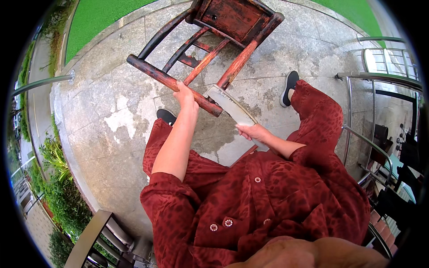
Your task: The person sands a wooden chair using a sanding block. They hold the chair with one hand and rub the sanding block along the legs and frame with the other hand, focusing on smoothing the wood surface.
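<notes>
A worn wooden chair (232,20) with patchy red and black paint leans in front of me, its seat away from me and its back rails toward me. My left hand (185,96) is closed around the near end rail (156,76) of the chair. In my right hand (252,131) is a long, flat, pale grey tool (232,107) with a beige strip along one edge; its exact kind is unclear. The tool's far end lies over or against the corner where a side post (241,62) meets the end rail. Whether they touch, I cannot tell.
My shoes (290,87) stand apart on grey stone tiles (107,156) with damp patches. Metal railings (375,80) run along the right, with black items beyond. A slatted bench (96,236) is at lower left, near plants (67,205). Green turf (98,22) lies behind the chair.
</notes>
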Demonstrator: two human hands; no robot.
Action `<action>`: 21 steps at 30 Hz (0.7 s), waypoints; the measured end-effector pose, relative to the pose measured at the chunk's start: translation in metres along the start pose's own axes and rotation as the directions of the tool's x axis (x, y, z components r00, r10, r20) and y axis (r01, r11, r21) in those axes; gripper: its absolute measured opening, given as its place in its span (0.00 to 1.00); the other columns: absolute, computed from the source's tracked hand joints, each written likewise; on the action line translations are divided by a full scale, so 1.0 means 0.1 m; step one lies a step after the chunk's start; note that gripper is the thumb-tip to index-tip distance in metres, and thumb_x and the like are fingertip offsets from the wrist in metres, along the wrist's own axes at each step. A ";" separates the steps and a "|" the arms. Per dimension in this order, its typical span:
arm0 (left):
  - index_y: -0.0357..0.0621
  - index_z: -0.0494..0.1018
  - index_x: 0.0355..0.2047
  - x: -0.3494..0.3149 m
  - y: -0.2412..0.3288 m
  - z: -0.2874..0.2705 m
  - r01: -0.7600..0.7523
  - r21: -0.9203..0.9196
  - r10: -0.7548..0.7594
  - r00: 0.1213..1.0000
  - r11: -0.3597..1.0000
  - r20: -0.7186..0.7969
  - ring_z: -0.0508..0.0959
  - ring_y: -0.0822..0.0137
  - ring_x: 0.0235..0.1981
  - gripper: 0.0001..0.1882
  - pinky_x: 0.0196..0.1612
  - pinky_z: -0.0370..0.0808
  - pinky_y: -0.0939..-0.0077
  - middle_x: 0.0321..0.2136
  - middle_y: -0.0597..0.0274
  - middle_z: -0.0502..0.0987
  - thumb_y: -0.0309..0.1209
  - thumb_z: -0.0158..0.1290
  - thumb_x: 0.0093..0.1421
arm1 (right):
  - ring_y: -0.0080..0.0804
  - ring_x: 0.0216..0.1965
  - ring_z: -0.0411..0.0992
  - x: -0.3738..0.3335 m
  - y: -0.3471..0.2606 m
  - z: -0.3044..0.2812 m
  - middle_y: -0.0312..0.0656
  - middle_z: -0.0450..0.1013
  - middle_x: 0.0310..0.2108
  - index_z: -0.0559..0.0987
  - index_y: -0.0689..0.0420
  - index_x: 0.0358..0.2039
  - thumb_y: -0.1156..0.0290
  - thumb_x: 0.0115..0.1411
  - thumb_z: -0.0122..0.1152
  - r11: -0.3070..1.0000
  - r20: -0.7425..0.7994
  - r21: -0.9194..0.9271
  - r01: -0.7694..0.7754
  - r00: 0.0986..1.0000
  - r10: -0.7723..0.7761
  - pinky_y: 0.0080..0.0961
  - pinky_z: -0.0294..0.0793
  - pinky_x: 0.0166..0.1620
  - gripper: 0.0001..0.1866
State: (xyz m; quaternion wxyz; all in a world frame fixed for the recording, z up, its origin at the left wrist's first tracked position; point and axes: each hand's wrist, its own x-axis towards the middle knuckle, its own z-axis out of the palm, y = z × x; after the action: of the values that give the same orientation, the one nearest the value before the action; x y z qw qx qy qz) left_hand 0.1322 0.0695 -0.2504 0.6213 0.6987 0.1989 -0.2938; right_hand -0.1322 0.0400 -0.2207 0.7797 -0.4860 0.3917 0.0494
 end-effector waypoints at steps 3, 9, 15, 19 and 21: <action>0.27 0.51 0.52 0.05 0.01 -0.05 -0.005 0.002 0.004 1.000 1.000 0.022 0.66 0.55 0.47 0.32 0.50 0.63 0.62 0.48 0.42 0.62 0.45 0.42 0.60 | 0.15 0.11 0.57 0.04 -0.01 -0.07 0.29 0.60 0.10 0.70 0.56 0.19 0.58 0.59 0.52 0.997 -0.030 -0.070 -0.030 0.999 0.028 0.14 0.57 0.15 0.17; 0.27 0.53 0.51 0.02 0.05 0.02 -0.042 0.019 0.043 0.999 0.999 -0.012 0.67 0.55 0.46 0.31 0.48 0.65 0.61 0.47 0.42 0.62 0.45 0.42 0.59 | 0.16 0.12 0.57 0.22 -0.06 -0.28 0.29 0.61 0.11 0.70 0.55 0.19 0.56 0.59 0.52 0.999 -0.178 0.026 0.028 0.984 -0.022 0.15 0.58 0.17 0.18; 0.28 0.54 0.50 0.01 0.06 0.04 -0.032 0.018 0.032 0.999 0.999 -0.032 0.68 0.56 0.45 0.31 0.46 0.66 0.61 0.46 0.42 0.63 0.45 0.42 0.59 | 0.15 0.12 0.58 0.11 0.08 -0.13 0.29 0.61 0.11 0.70 0.55 0.19 0.56 0.59 0.51 0.995 -0.032 -0.096 -0.004 0.999 0.001 0.14 0.58 0.17 0.18; 0.29 0.54 0.50 -0.17 0.16 0.10 -0.064 -0.013 0.064 0.998 0.998 -0.030 0.69 0.56 0.44 0.30 0.46 0.67 0.61 0.45 0.43 0.64 0.45 0.43 0.59 | 0.15 0.12 0.58 0.26 -0.05 -0.50 0.29 0.61 0.11 0.70 0.55 0.18 0.57 0.60 0.51 1.000 -0.106 0.011 0.021 0.994 -0.020 0.14 0.57 0.15 0.18; 0.30 0.54 0.50 -0.03 0.08 0.07 -0.041 -0.023 0.040 0.998 0.999 -0.042 0.68 0.56 0.44 0.30 0.47 0.66 0.62 0.45 0.43 0.64 0.44 0.43 0.59 | 0.15 0.12 0.58 0.24 -0.06 -0.46 0.29 0.61 0.11 0.69 0.55 0.18 0.57 0.60 0.51 1.000 -0.045 0.004 -0.003 0.999 0.003 0.15 0.58 0.15 0.18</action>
State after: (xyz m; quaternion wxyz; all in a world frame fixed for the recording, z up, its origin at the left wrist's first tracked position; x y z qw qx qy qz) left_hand 0.1340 0.0617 -0.2427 0.6311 0.7011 0.2012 -0.2640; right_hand -0.1391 -0.0074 -0.2421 0.7716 -0.4849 0.4099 0.0387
